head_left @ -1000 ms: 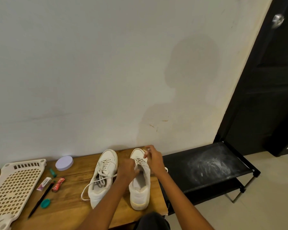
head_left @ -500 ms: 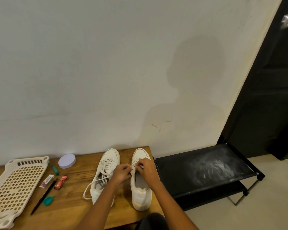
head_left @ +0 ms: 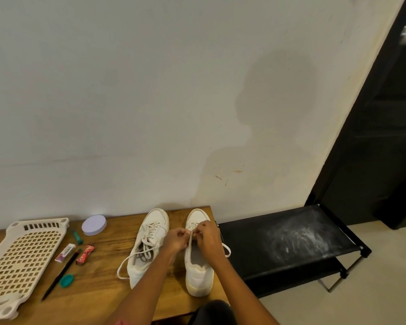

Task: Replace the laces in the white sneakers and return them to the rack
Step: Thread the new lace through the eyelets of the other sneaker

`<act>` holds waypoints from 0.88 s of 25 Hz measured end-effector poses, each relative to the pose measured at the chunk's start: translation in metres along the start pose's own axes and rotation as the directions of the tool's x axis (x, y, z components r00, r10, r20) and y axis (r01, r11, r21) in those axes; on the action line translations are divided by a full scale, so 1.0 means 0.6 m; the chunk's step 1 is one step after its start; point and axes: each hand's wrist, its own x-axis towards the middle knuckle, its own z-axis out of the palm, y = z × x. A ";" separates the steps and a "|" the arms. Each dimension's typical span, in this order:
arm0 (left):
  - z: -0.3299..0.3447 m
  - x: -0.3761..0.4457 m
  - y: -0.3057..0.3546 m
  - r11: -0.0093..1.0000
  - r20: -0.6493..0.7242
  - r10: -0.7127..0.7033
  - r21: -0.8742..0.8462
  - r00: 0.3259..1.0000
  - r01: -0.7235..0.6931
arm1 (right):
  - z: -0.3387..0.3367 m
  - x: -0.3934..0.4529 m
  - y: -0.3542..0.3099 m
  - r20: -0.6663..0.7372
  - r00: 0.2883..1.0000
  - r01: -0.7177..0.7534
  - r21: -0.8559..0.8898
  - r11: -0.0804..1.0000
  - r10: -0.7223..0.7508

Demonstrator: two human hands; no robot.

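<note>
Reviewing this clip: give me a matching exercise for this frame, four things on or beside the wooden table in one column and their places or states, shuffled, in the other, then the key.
Things
1. left sneaker
2. right sneaker
3. black rack
4. lilac round lid

Places or states
A. beside the table, top shelf bare and smudged white
B. lace held by both hands
C. near the wall, by the perforated tray
D. lace loose, trailing onto the table

Pairs: 1-D, 2-B, 3-A, 4-C

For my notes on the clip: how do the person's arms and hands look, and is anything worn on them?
Both forearms are bare, with no sleeves in view. The left hand and right hand show no gloves, rings, watch or bracelet. Near the bottom edge, something pinkish shows at the left arm; what it is cannot be told.
</note>
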 end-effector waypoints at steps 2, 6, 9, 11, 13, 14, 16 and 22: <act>0.004 0.003 -0.005 1.000 -0.041 0.005 0.006 0.999 -0.005 | 0.007 -0.026 0.004 -0.174 0.985 0.011 -0.014 1.000 -0.013; 0.005 -0.013 0.007 0.999 -0.235 0.030 -0.030 0.972 -0.038 | 0.021 -0.054 -0.009 -0.113 0.994 -0.012 -0.099 0.995 0.001; -0.022 -0.026 0.029 0.968 -0.430 -0.025 -0.238 0.903 -0.086 | 0.028 -0.050 -0.012 -0.078 0.994 -0.086 -0.062 0.994 0.081; -0.069 -0.033 0.043 0.937 -0.576 -0.110 -0.333 0.810 -0.109 | 0.033 -0.051 -0.015 -0.057 0.990 -0.127 -0.012 0.992 0.126; -0.135 -0.056 0.051 0.946 -0.684 -0.169 -0.314 0.710 -0.077 | 0.030 -0.054 -0.021 -0.054 0.992 -0.119 -0.012 0.993 0.118; -0.170 -0.069 0.047 0.961 -0.718 -0.162 -0.270 0.676 -0.057 | 0.026 -0.057 -0.025 -0.055 0.992 -0.113 -0.011 0.994 0.112; -0.231 -0.094 0.034 0.980 -0.741 -0.126 -0.195 0.660 -0.031 | 0.024 -0.063 -0.026 -0.048 0.992 -0.115 0.005 0.993 0.115; -0.209 -0.103 -0.017 0.919 -0.592 0.127 0.371 0.796 0.130 | 0.019 -0.067 -0.023 -0.009 0.995 -0.102 0.062 0.993 0.102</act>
